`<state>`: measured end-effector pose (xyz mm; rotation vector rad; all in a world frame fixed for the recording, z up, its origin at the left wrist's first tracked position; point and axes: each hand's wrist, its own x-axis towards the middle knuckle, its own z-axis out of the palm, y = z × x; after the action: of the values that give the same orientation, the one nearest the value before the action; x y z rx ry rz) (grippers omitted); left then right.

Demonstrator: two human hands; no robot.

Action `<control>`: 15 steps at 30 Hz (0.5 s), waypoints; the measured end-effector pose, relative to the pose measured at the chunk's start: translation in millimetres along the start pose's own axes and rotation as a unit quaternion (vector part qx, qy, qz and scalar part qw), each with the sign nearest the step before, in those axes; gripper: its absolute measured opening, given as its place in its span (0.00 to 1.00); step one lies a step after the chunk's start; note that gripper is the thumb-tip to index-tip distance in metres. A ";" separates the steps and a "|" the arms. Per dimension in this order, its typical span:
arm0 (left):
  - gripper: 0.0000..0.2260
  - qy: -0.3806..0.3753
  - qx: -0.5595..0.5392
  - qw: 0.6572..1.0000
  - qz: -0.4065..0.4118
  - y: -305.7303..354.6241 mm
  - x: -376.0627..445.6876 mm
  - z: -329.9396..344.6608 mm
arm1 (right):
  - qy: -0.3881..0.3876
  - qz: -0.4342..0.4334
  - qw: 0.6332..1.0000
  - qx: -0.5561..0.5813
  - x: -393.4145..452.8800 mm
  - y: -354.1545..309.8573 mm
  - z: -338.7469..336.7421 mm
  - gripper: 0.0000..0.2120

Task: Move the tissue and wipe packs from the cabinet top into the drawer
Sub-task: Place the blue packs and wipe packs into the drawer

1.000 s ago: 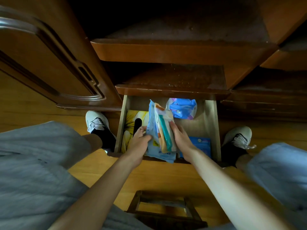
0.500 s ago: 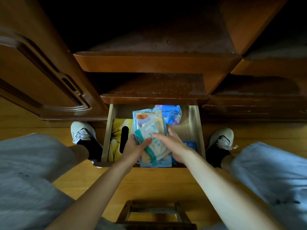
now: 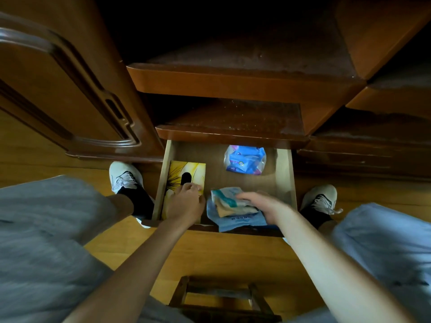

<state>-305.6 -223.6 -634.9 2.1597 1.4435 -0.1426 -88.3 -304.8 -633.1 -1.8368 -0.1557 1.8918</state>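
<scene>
The wooden drawer (image 3: pixel 285 173) stands pulled out below the cabinet. A yellow tissue box (image 3: pixel 184 170) with a black slot lies along its left side, and my left hand (image 3: pixel 185 203) rests on the box's near end with fingers curled. A stack of wipe packs (image 3: pixel 229 207), light blue under beige and teal ones, lies flat at the drawer's front right. My right hand (image 3: pixel 268 206) lies over that stack, fingers spread across its right part. A clear bag of blue packs (image 3: pixel 245 159) sits at the back right of the drawer.
Two dark wooden shelves (image 3: pixel 231 134) jut out above the drawer. A cabinet door (image 3: pixel 65 94) stands to the left. My feet in white shoes (image 3: pixel 123 176) flank the drawer on the wooden floor. A small wooden stool (image 3: pixel 219 297) is below my arms.
The wipe packs, held upright between both hands, have been laid flat at the drawer's front right. My left hand has moved off them onto the yellow box.
</scene>
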 end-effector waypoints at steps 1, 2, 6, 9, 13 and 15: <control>0.18 -0.015 0.018 1.000 0.009 -2.7 -0.5 1.8 | 0.007 -0.006 1.000 0.028 4.9 -0.4 4.4 0.18; 0.18 -0.028 0.029 0.999 0.015 -6.4 -1.6 3.6 | 0.026 -0.019 0.998 0.049 10.9 -1.3 8.4 0.17; 0.21 -0.039 0.028 0.998 0.028 -20.8 -7.3 5.5 | 0.104 -0.095 0.985 0.102 34.4 -7.9 16.4 0.16; 0.19 -0.025 0.011 0.999 0.032 -23.9 -6.3 4.5 | 0.165 -0.124 0.978 0.040 48.1 -13.3 19.3 0.19; 0.18 -0.023 0.015 0.999 0.030 -25.7 -4.3 5.9 | 0.167 -0.117 0.969 -0.136 63.5 -14.2 27.2 0.24; 0.18 -0.026 0.016 0.999 0.025 -25.0 -3.8 5.2 | 0.131 -0.075 0.968 -0.202 72.5 -9.0 36.4 0.31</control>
<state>-328.3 -222.2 -647.2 2.1995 1.3654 -0.2046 -118.7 -257.2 -692.0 -2.2485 -0.6084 1.5782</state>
